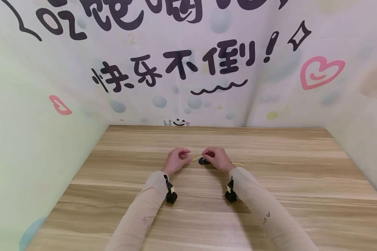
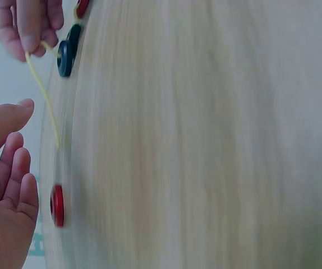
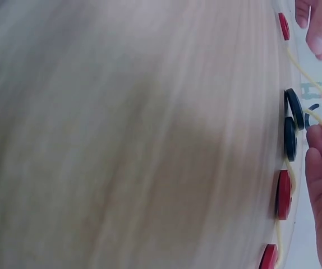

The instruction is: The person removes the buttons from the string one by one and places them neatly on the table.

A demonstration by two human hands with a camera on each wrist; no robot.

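- Pale sleeves (image 1: 133,216) are closest to the lens in the head view, stretched over the worktop (image 1: 201,226). Left hand (image 1: 176,160) is relaxed, holding nothing; right hand (image 1: 218,158) has a yellow string (image 1: 197,158) pinched in its fingertips. Dark discs (image 1: 202,161) sit right by those fingertips, and more string pokes out past the right wrist.
- Left wrist cam: worktop up close, then the left hand with fingers loosely bent and nothing in them. Loose string end hangs between the hands, apart from the left fingers. One red disc (image 2: 59,205) is just beside them.
- Right wrist cam: pinch on the string shows here too, dark discs near the right hand. Two more red discs (image 3: 284,194) are back toward its wrist, string running past them.
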